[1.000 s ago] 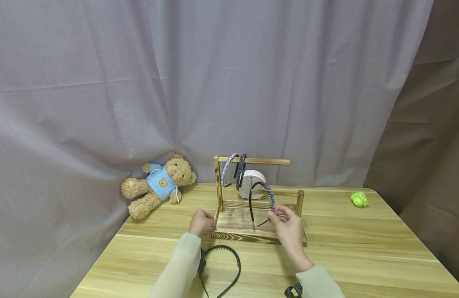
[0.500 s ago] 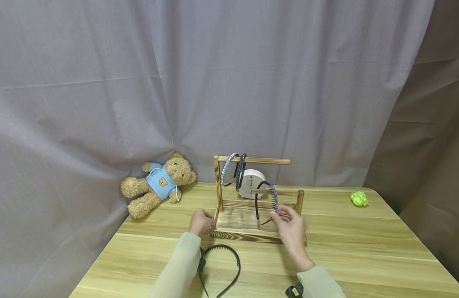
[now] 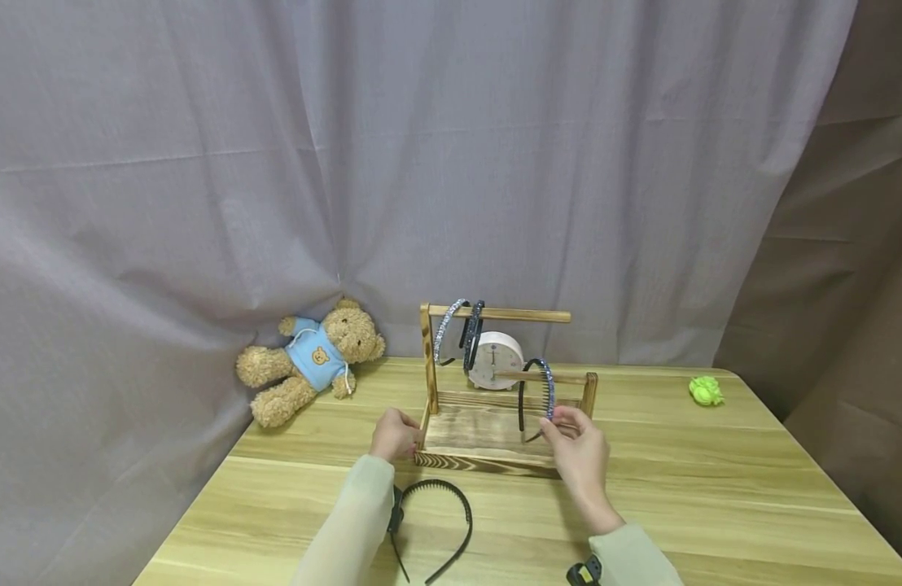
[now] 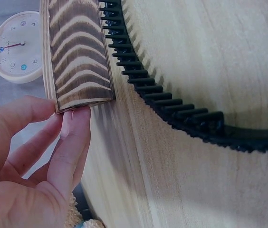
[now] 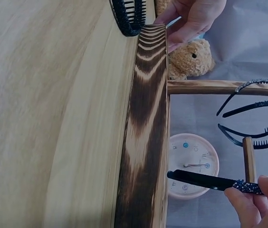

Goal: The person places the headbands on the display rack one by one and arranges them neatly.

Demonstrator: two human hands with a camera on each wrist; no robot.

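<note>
My left hand (image 3: 395,437) grips the front left corner of a wooden display rack (image 3: 488,466); the left wrist view has thumb and fingertips pinching the end of its dark-grained front board (image 4: 79,57). With thumb and fingers, my right hand (image 3: 583,456) pinches one arm of a toothed headband with blue glitter (image 3: 549,395). That headband arches over the rack's short lower bar (image 3: 571,378), its free black end (image 5: 191,177) pointing away from the fingers in the right wrist view. Glittery headbands, one silver (image 3: 441,335) and dark ones (image 3: 474,338) beside it, hang on the upper bar (image 3: 527,316).
A black toothed headband (image 3: 469,521) lies on the table in front of the rack, close to the left forearm. Behind the rack stands a round white clock (image 3: 488,366). A teddy bear (image 3: 319,358) leans at the left; a bright green object (image 3: 707,391) sits far right.
My right hand has moved to the right, carrying the blue headband along the lower bar toward its post. The left hand has stayed at the rack's corner.
</note>
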